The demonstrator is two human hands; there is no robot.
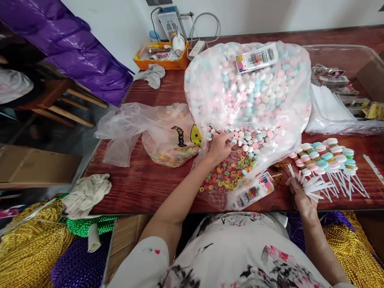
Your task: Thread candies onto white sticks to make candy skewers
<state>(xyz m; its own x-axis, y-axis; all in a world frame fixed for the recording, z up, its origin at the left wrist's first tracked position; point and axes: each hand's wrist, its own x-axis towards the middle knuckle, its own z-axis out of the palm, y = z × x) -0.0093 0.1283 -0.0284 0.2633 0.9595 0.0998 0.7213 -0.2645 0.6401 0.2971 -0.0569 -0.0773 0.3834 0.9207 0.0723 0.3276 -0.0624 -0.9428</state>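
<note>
Gently, ideally without squashing, curling left hand (221, 148) among pastel candies (253, 145), unclear if gripping any, clutching near-right sticks (315, 186) in right hand (301, 197).

The worktop (135, 192) is red-brown, streaked with dark grain. Puffs (251, 149) at its middle are pink, white and pale blue; rings (225, 176) toward the near edge, red, orange, yellow and green. Toward the right edge, stacks (327, 157) mix pink, white, blue and green with white sticks (315, 186); the far-left corner's tray (168, 64) is orange.
</note>
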